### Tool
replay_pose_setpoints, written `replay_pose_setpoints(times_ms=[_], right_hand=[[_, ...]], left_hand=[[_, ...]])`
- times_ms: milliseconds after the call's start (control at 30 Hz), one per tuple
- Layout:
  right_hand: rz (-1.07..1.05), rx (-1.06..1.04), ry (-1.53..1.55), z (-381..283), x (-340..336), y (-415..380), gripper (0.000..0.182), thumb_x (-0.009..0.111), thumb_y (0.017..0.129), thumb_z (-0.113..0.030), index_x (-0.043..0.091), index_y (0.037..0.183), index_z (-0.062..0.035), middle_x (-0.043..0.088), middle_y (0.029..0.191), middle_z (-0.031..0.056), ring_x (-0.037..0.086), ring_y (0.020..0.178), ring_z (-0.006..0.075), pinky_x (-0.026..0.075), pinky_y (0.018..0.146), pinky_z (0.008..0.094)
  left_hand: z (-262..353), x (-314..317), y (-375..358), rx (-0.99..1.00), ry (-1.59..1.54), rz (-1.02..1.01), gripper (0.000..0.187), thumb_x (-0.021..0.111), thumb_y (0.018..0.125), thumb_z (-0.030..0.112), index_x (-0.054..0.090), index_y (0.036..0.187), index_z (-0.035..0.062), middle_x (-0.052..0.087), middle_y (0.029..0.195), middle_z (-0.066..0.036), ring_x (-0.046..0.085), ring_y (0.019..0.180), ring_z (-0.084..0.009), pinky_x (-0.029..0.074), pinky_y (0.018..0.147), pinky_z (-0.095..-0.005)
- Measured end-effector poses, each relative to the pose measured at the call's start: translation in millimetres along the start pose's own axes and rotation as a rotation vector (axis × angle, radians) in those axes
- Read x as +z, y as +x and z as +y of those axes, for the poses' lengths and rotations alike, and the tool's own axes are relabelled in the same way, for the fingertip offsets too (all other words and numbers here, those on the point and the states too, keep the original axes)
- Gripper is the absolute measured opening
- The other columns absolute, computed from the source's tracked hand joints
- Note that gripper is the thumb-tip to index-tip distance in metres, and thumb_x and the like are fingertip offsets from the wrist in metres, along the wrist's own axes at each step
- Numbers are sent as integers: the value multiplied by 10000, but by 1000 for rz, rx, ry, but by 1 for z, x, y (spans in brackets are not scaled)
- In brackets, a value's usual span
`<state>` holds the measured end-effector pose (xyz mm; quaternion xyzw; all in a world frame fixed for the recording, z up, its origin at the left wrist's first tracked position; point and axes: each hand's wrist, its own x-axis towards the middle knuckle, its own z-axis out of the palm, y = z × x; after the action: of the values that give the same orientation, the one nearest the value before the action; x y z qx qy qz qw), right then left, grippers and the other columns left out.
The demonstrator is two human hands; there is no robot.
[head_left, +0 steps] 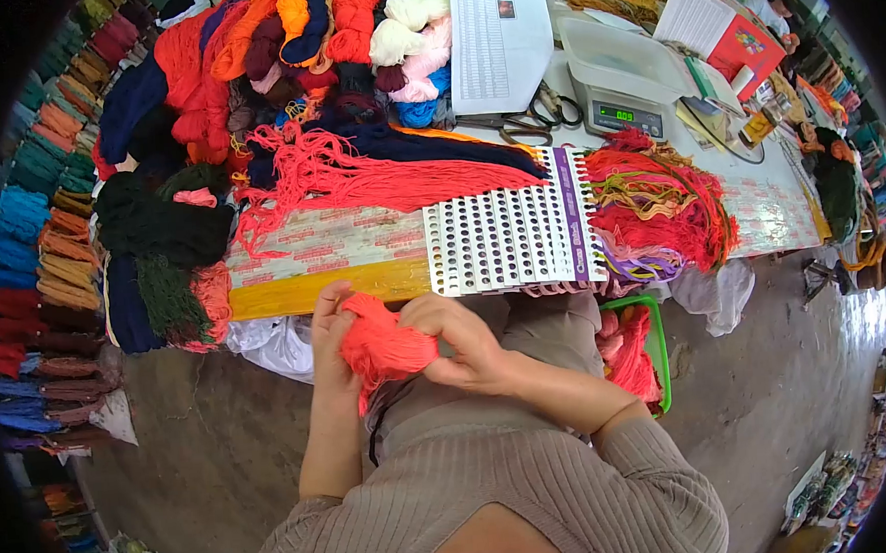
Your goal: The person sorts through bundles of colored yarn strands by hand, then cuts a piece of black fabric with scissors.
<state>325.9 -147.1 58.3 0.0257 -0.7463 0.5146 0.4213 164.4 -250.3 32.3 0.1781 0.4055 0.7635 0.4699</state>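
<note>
A bundled skein of coral yarn (391,341) is held over my lap, just in front of the table's yellow edge. On its left side my left hand (332,337) is closed around it, with some fingers hidden behind the yarn. My right hand (464,343) grips the opposite side, its fingers curled over the strands. Beyond my hands lies a white thread card with rows of holes (506,235) and a purple strip. Long coral strands (388,177) stretch across the table to the card's upper part, beside dark navy strands (436,147).
Piled skeins (192,79) cover the table's back left. Behind the card are scissors (557,108), a printed sheet (499,48) and a digital scale (627,117). Tangled red yarn (655,205) lies right of the card. A green basket (659,350) holds yarn below.
</note>
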Motion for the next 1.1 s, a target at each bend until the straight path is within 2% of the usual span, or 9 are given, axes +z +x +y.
replay_pose_setpoints(times_ms=[133, 233, 300, 500, 600, 733, 867, 1033, 1100], right_hand=[[-142, 425, 505, -13, 9, 8, 199, 526, 852, -17, 444, 1033, -12, 529, 957, 58, 540, 863, 128, 453, 764, 274], [-101, 625, 604, -15, -5, 19, 179, 509, 874, -33, 444, 1040, -15, 535, 883, 30, 535, 753, 83, 452, 669, 224], [39, 769, 723, -10, -22, 22, 148, 544, 862, -56, 482, 996, -40, 506, 690, -6, 472, 569, 35, 395, 500, 189], [-286, 896, 528, -8, -14, 16, 175, 609, 856, -184, 548, 934, -40, 524, 595, -1, 467, 447, 52, 358, 390, 205], [-575, 529, 90, -6, 6, 7, 253, 622, 830, -253, 572, 971, -50, 582, 611, 86, 585, 498, 199, 462, 480, 334], [-567, 431, -341, 1, 12, -2, 372, 639, 796, -359, 578, 1012, -62, 617, 728, 173, 596, 666, 377, 473, 598, 448], [-467, 453, -203, 0, -9, -6, 358, 642, 800, -343, 572, 1014, -64, 620, 760, 173, 607, 708, 357, 485, 630, 410], [-234, 585, -3, 10, -24, -17, 290, 633, 841, -145, 545, 1082, -10, 608, 899, 88, 599, 825, 155, 484, 742, 282], [-257, 589, 4, 9, -24, -18, 269, 614, 861, -146, 541, 1081, -11, 604, 880, 77, 592, 816, 139, 480, 731, 277]], left_hand=[[-17, 0, -17, -108, 124, -158, 377, 566, 881, 250, 478, 1167, 20, 583, 997, -109, 613, 865, -192, 523, 771, -322], [-11, -43, -30, -817, -156, -376, 415, 560, 876, 323, 501, 1166, 32, 627, 1019, -132, 638, 841, -224, 541, 733, -339], [11, -55, -45, -617, 63, 140, 356, 539, 890, 316, 558, 1078, 14, 641, 1000, -132, 643, 838, -217, 539, 748, -343], [79, -98, -28, -288, 1342, 117, 310, 474, 937, 241, 591, 1050, -24, 631, 920, -58, 588, 855, -123, 459, 776, -243], [57, -46, -18, 48, 1074, -35, 319, 468, 949, 265, 575, 1084, -3, 630, 951, -70, 583, 897, -131, 441, 810, -259], [6, -31, -19, -225, 940, -437, 483, 365, 961, 428, 581, 1041, 3, 636, 859, -80, 613, 756, -138, 490, 669, -265], [31, -7, -23, -832, 500, -451, 585, 449, 895, 532, 643, 870, -20, 548, 530, -29, 405, 344, -66, 275, 328, -200], [103, -65, -15, -297, 159, -277, 673, 624, 787, 517, 564, 1021, -111, 490, 449, -24, 376, 316, -60, 259, 311, -210], [161, -53, 13, -150, 129, -770, 691, 458, 883, 532, 417, 1246, -53, 381, 413, 67, 334, 300, -33, 246, 295, -177]])
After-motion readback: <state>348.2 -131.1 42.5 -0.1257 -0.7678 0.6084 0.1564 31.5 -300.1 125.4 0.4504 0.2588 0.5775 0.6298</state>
